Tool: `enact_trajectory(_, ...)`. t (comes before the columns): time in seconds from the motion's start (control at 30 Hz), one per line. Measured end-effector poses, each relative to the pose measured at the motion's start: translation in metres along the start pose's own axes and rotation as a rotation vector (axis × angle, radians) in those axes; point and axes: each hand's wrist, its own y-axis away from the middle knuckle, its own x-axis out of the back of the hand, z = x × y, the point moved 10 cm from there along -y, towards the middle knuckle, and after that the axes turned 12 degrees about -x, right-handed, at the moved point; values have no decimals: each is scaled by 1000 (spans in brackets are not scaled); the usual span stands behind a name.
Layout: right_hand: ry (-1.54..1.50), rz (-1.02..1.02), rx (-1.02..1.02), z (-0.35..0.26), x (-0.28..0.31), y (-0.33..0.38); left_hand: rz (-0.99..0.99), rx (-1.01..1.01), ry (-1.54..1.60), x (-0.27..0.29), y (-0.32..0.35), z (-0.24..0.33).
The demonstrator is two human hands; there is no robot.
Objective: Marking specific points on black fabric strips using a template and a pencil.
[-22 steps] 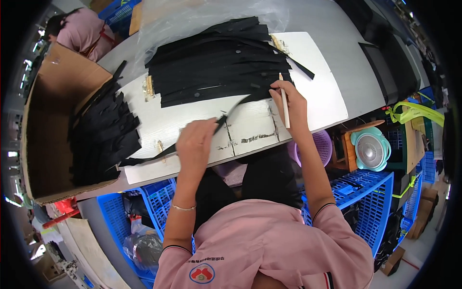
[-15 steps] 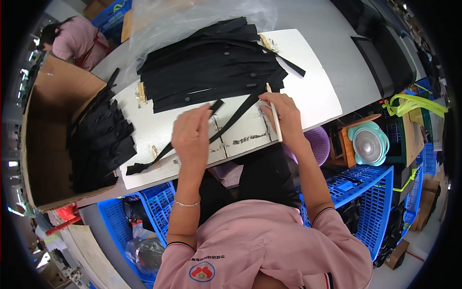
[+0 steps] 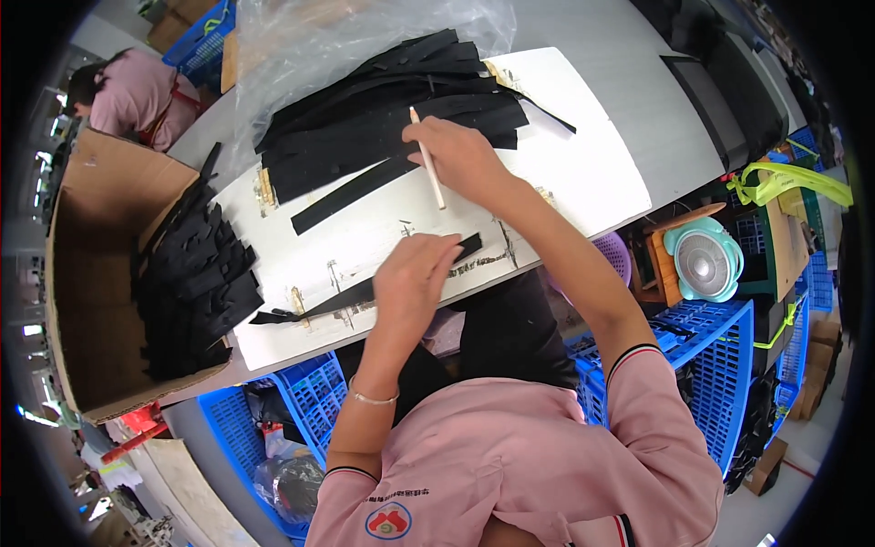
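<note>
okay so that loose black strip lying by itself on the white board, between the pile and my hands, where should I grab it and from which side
Probably by its lower left end. The loose black strip lies flat and slanted on the white board, that end bare, while its upper right end runs toward the black strip pile near your right hand. Come from the left, pinching across its narrow width.

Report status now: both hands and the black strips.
Left hand flat on a black strip at the white board's near edge. Right hand grips a thin stick, touching the strip pile. Nothing in between.

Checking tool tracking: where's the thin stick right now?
Head view, upper centre: the stick is in the right hand, over the black strip pile on the white board.
</note>
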Motion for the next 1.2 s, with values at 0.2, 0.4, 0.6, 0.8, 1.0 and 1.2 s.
enact_trajectory(0.2,-372,54,-380,7,67,55,47,-1,8,-42,-14,-6)
enact_trajectory(0.4,139,269,-272,-18,101,156,120,43,2,-52,-17,2)
enact_trajectory(0.6,244,120,-174,-12,84,179,83,-74,-117,-43,4,15)
enact_trajectory(0.8,298,183,-208,9,105,187,80,-86,-213,-34,25,15)
enact_trajectory(1.0,300,195,-208,1,113,175,126,-54,-222,-32,24,13)
enact_trajectory(1.2,-209,172,-287,-1,125,131,151,-32,-243,-29,25,11)
